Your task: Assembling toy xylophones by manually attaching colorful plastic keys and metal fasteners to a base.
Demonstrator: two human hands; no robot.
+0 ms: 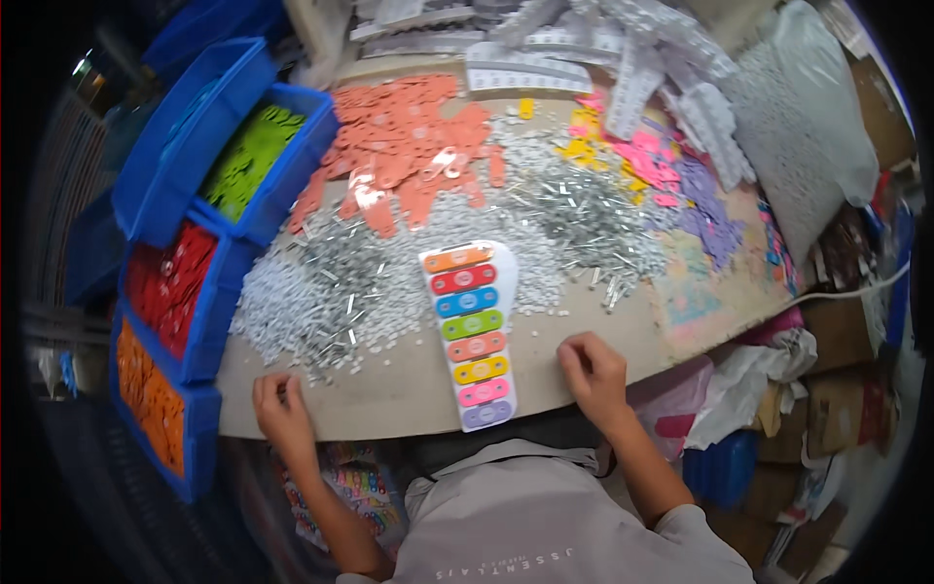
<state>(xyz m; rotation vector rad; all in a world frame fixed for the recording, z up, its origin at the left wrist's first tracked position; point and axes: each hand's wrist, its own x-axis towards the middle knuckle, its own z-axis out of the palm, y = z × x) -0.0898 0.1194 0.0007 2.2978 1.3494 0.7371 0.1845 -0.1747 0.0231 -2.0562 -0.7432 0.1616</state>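
A toy xylophone (475, 347) lies on the table in front of me, a tapering white base with a row of coloured bars from orange at the far end to lilac at the near end. My left hand (282, 404) rests at the table's near edge, left of it, with its fingers loosely curled. On the other side, my right hand (595, 375) has its thumb and forefinger bent together, and no object shows in them. Both hands are apart from the xylophone. The nearest loose parts to my left hand are small white pieces (268, 307) and metal pins (341, 316).
Blue bins (209, 331) at the left hold red, orange and green bars. Salmon bars (399, 127), more metal pins (593, 209) and pink (650, 161) and lilac bars (708, 209) cover the table (389, 409). White bases (530, 73) are stacked behind, beside a clear bag (803, 127).
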